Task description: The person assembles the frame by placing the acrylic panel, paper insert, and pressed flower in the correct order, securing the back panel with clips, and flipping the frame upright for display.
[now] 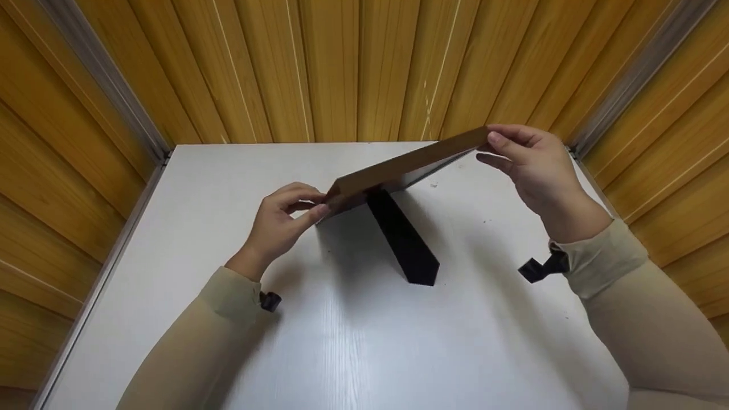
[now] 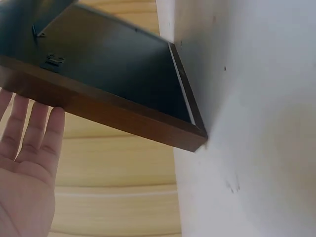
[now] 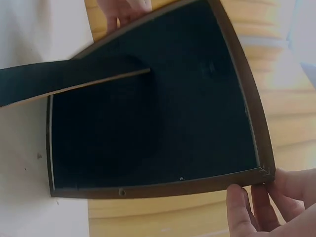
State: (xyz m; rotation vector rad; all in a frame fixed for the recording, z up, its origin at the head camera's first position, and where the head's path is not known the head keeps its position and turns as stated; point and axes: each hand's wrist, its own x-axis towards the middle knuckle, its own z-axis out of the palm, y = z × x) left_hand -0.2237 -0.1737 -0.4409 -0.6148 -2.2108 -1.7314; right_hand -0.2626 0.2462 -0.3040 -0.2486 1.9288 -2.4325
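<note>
A brown-rimmed picture frame (image 1: 413,158) is tilted over the table, its dark back (image 3: 192,123) facing the right wrist camera. A black easel leg (image 1: 401,239) sticks out from the back. My left hand (image 1: 279,216) pinches the frame's left side between thumb and fingers; in the left wrist view its fingers (image 2: 51,133) lie fairly straight along the brown rim (image 2: 113,112). My right hand (image 1: 541,171) pinches the upper right corner by its fingertips. The frame's front is hidden from every view. One lower corner of the frame meets the table in the left wrist view.
A white table (image 1: 342,353) lies under the hands, with a few small dark specks on it. Yellow wood-plank walls (image 1: 330,68) stand behind and at both sides, with grey metal posts (image 1: 108,80) at the corners. Small black devices (image 1: 544,267) hang from both wrists.
</note>
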